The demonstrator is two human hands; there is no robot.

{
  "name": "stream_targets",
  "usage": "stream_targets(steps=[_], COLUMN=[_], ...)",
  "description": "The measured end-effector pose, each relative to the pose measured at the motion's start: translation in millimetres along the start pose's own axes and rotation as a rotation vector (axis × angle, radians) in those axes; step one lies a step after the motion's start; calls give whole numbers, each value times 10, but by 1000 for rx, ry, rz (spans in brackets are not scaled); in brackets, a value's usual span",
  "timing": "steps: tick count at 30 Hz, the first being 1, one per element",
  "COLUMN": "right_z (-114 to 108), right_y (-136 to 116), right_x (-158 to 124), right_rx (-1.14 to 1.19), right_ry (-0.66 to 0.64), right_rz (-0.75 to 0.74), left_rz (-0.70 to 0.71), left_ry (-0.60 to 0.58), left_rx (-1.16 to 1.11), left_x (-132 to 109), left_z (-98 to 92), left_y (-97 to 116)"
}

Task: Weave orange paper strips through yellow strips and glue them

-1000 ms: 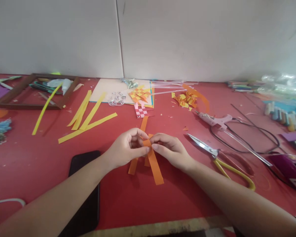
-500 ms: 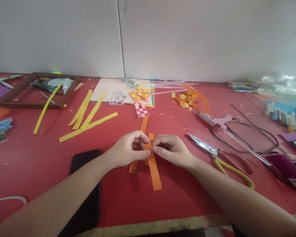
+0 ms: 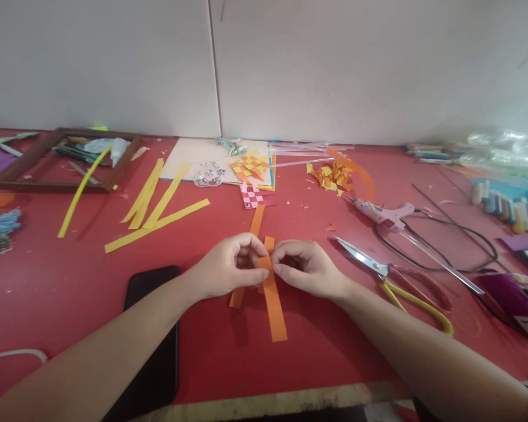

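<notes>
Between thumb and fingers my left hand (image 3: 231, 266) pinches an orange paper strip (image 3: 275, 308), whose long end hangs toward me. My right hand (image 3: 310, 268) is closed in a pinch at the strip's right edge, by its upper fold; whether paper lies between those fingertips is hard to see. Another orange strip (image 3: 257, 220) lies on the table beneath my left hand, its two ends showing above and below. Just beyond sits a small pink-and-white woven paper fish (image 3: 251, 197). Farther back an orange-and-yellow woven paper piece (image 3: 250, 166) rests on paper sheets (image 3: 180, 159).
Scissors (image 3: 374, 266) and a pink glue gun (image 3: 387, 217) with its cord lie to the right. Yellow strips (image 3: 158, 225) are at left, near a wooden frame (image 3: 57, 186) holding tools. A black phone (image 3: 152, 328) lies under my left forearm. Orange-and-yellow scraps (image 3: 332, 177) are heaped behind.
The hanging end of the orange strip has shifted slightly left and lower. Both hands keep nearly the same place and grip.
</notes>
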State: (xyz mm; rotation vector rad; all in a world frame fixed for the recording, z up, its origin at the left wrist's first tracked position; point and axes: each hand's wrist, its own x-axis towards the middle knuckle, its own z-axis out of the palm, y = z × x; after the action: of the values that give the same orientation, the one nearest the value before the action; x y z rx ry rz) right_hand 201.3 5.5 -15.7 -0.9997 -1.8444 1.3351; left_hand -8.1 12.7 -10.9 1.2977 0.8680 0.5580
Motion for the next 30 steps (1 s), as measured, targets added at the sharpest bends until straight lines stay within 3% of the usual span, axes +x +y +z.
stream_targets(steps=[22,30], right_z=[15,22], right_y=[1,-18], right_x=[0,6], right_rx=[1,-20], right_ry=[-16,-21], right_rz=[37,32], left_rz=[27,31], left_ry=[-29,18], left_rx=[80,63], left_x=[-6,-14], left_z=[5,37], left_y=[25,25])
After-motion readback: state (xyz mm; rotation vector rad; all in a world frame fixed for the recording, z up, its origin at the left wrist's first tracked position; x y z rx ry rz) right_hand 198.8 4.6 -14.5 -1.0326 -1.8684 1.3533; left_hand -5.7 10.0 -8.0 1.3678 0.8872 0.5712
